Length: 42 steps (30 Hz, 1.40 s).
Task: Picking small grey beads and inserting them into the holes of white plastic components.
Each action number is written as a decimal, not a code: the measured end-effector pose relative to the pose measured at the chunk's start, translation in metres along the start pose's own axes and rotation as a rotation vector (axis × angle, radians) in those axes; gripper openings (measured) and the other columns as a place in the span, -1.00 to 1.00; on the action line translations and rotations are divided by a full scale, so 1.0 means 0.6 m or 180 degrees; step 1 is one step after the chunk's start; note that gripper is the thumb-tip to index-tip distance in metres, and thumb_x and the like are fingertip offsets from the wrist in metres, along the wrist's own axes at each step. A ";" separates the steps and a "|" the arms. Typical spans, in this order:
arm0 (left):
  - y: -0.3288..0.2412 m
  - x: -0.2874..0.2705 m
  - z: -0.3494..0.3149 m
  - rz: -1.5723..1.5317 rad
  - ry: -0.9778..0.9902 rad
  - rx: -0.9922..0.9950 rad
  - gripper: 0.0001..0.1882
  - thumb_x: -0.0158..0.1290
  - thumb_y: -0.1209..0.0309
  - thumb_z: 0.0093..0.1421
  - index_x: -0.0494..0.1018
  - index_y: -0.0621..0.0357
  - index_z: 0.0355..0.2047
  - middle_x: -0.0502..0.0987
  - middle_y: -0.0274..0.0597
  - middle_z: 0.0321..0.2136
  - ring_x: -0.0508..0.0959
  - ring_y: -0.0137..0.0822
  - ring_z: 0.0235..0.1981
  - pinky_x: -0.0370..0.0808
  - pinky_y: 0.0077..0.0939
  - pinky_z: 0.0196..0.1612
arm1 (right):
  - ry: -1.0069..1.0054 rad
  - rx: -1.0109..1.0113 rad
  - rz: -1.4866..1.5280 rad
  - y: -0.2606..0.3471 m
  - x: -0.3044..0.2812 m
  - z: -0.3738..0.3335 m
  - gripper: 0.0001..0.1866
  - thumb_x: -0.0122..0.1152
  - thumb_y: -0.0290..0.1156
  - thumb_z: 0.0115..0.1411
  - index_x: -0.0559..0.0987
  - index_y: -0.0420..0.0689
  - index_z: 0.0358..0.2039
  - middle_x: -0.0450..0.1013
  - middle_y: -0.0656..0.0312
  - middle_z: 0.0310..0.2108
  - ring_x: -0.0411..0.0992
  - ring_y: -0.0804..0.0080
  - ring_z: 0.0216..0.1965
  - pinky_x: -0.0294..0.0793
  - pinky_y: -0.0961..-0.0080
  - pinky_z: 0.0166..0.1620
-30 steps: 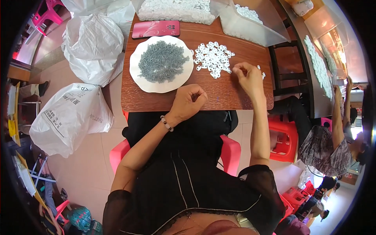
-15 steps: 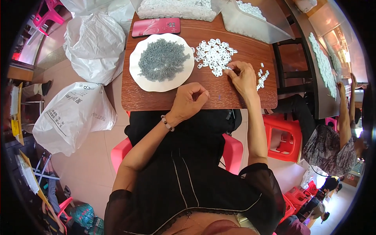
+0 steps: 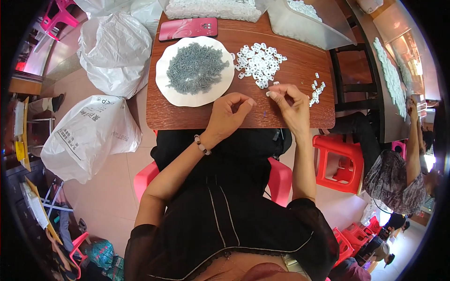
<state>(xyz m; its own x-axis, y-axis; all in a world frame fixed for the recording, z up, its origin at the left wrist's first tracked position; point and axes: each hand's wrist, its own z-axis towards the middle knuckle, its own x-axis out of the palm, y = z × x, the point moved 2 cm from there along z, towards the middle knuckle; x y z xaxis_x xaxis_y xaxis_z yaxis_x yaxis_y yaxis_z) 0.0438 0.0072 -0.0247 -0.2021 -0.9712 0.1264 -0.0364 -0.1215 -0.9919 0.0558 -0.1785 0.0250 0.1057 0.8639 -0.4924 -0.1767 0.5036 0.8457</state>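
My right hand (image 3: 293, 107) pinches a small white plastic piece (image 3: 268, 93) between thumb and fingertips, just in front of a pile of similar white pieces (image 3: 259, 64). My left hand (image 3: 229, 116) is at the table's near edge, thumb pressed against the curled forefinger; whatever lies in that pinch is too small to make out. Beyond it, a white wavy-rimmed plate (image 3: 163, 89) bears a heap of thin grey screw-like pieces (image 3: 197, 68). To the right of my right hand lies a smaller scatter of white pieces (image 3: 315, 95).
A pink phone (image 3: 188, 29) lies behind the plate on the brown table (image 3: 300, 70). Clear bins (image 3: 300, 37) of white pieces stand at the far edge. White sacks (image 3: 91, 136) sit at the left. At the right are a red stool (image 3: 338, 164) and another person's arm (image 3: 413, 140).
My right hand has drawn back from the white pile toward my left hand, with a white piece in its fingertips. My left hand has risen slightly, still pinched.
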 end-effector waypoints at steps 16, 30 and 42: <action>-0.028 0.020 -0.004 0.0256 0.0396 -0.0257 -0.80 0.17 0.37 0.18 0.56 0.32 -0.37 0.55 -0.36 -0.58 0.44 -0.65 -0.56 0.37 -0.73 -0.49 | 0.0440 0.0455 0.0726 0.012 0.005 -0.063 -0.90 0.23 -0.55 0.17 0.56 -0.24 -0.28 0.44 0.44 -0.45 0.30 0.76 -0.42 0.30 0.77 -0.31; -0.032 0.026 -0.006 -0.0436 0.0572 -0.1024 -0.79 0.09 0.38 0.23 0.57 0.32 -0.38 0.54 -0.31 -0.57 0.43 -0.62 -0.56 0.37 -0.74 -0.49 | 0.0251 -0.0581 -0.0227 0.049 -0.005 -0.060 -0.83 0.30 -0.63 -0.02 0.61 -0.22 -0.35 0.47 0.23 -0.51 0.36 0.40 -0.43 0.36 0.53 -0.33; -0.037 0.026 -0.006 -0.0139 0.0589 -0.0610 -0.85 0.08 0.43 0.17 0.56 0.28 -0.37 0.55 -0.31 -0.56 0.43 -0.62 -0.57 0.37 -0.70 -0.50 | 0.0200 -0.0771 -0.0310 0.031 -0.007 -0.054 -0.91 0.30 -0.61 0.00 0.59 -0.23 -0.42 0.45 0.19 -0.56 0.36 0.35 -0.49 0.33 0.50 -0.37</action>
<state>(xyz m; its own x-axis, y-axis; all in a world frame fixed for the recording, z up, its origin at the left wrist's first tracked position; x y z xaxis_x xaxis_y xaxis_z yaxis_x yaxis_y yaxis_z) 0.0379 -0.0044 -0.0006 -0.3711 -0.9097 0.1862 -0.2300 -0.1042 -0.9676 0.0203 -0.1728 0.0362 0.0741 0.8060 -0.5872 -0.3984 0.5637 0.7235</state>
